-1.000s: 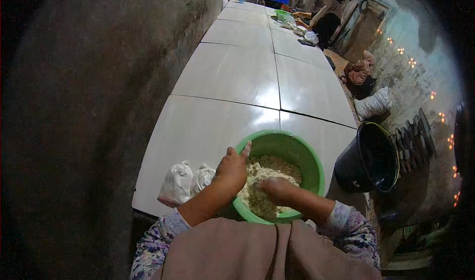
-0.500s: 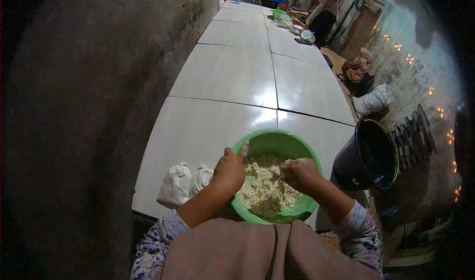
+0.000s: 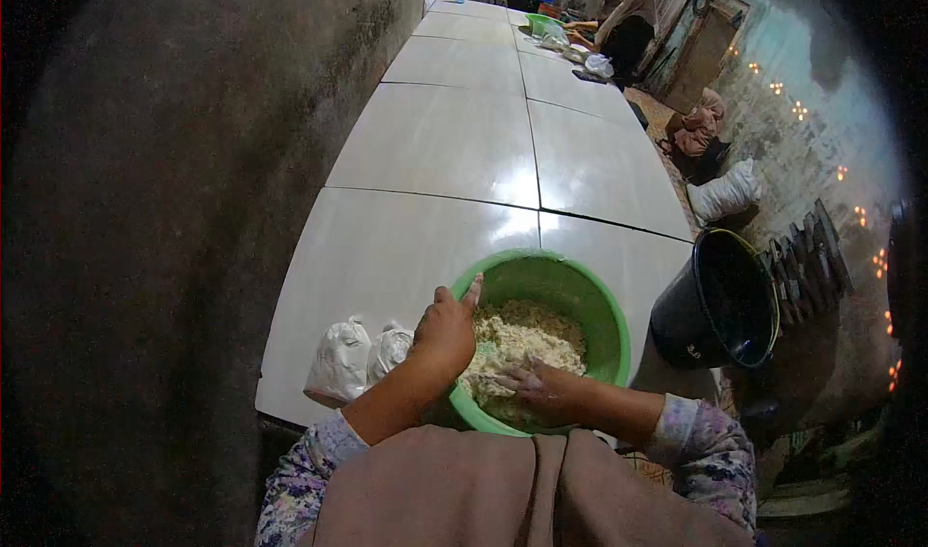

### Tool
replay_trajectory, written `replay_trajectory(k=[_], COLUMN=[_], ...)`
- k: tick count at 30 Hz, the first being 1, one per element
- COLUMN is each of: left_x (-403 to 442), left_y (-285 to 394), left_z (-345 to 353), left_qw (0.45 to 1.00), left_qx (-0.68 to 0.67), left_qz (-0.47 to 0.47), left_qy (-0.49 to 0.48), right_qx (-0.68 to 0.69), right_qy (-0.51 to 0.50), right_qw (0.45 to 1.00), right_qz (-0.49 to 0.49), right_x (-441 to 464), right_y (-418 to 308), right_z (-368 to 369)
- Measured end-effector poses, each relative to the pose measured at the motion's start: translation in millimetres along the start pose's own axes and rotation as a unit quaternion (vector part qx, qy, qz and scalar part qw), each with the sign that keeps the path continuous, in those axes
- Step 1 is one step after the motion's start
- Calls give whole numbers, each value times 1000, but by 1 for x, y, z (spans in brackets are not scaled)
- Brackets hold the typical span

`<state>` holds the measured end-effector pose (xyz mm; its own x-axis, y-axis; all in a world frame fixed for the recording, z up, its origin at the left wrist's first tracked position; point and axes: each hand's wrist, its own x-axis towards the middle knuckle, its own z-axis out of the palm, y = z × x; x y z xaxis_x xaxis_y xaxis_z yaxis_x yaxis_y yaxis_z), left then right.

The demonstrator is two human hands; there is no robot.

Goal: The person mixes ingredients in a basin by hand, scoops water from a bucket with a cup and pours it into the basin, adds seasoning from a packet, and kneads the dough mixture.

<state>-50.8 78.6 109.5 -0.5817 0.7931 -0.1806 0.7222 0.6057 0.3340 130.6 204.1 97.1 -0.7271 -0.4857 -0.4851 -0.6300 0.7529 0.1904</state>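
A green plastic basin (image 3: 607,301) stands on the white table close to my body, with pale crumbly dough (image 3: 522,339) inside. My left hand (image 3: 447,332) grips the basin's left rim, its floury thumb or finger pointing up along the edge. Low in the basin, my right hand (image 3: 541,388) presses into the near side of the dough. Its fingers are stretched out and coated with flour, pointing left; their tips are partly sunk in the dough. Beside my left forearm sit two white bags (image 3: 338,359) (image 3: 389,350), seemingly of powder.
The tiled white table (image 3: 435,141) runs away from me along a dark wall (image 3: 193,209). A black bucket (image 3: 691,310) stands right of the basin. At the far end a person (image 3: 633,25) works near another green basin (image 3: 544,23). A white sack (image 3: 725,191) lies to the right.
My right hand has moved down and toward me, from closed at the basin's right side to stretched out in the near dough. The left hand stays on the rim.
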Motion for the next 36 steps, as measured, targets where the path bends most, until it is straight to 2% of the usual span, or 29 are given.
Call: replay_trajectory(k=[1, 3, 6, 7, 9, 10, 12, 13, 18, 20, 22, 24, 25, 27, 31, 35, 36], left_x=[-1, -2, -1, -2, -2, -2, -2, -2, -3, -4, -1, -2, -2, -2, -3, -4, -4], left_y=[1, 0, -2, -1, 1, 0, 0, -1, 0, 1, 3, 2, 3, 2, 0, 2, 3], left_z=[-3, -6, -9, -11, -14, -13, -10, -11, -12, -13, -14, -15, -15, -12, -8, -11, -12], left_qw=[1000, 1000, 999, 999, 999, 999, 999, 999, 998, 999, 998, 998, 998, 999, 999, 999, 999], left_qx=[-4, -6, -21, -21, -17, -18, -41, -36, -42, -37, -11, -20, -20, -22, -34, -24, -24], left_qz=[2, 4, 16, 13, 1, 1, 2, 5, -8, 0, -22, -8, -13, -7, 2, -1, 0], left_qy=[-6, -12, -20, -24, -42, -41, -26, -34, -41, -39, -61, -57, -54, -47, -19, -25, -24], right_qx=[1, 45, 34, 34, 175, 174, 231, 211, 285, 275, 297, 370, 370, 435, 467, 413, 394], right_qy=[2, -100, -5, -5, -9, -9, 98, 95, 130, -7, -20, 88, 88, 165, 137, 172, 139], right_qw=[1000, 993, 990, 991, 939, 939, 899, 926, 890, 887, 874, 836, 836, 833, 824, 832, 838], right_qz=[1, 34, 134, 132, 295, 295, 359, 299, 332, 372, 384, 395, 396, 299, 290, 327, 350], right_x=[10, 27, 26, 24, 20, 20, 21, 12, 9, 12, 11, -1, -8, -21, -28, -28, -27], right_y=[5, 20, 43, 51, 65, 66, 68, 74, 69, 64, 62, 53, 52, 52, 46, 37, 37], right_z=[2, 6, 19, 18, 16, 29, 48, 46, 22, -9, -11, -24, -26, -28, -38, -34, -37])
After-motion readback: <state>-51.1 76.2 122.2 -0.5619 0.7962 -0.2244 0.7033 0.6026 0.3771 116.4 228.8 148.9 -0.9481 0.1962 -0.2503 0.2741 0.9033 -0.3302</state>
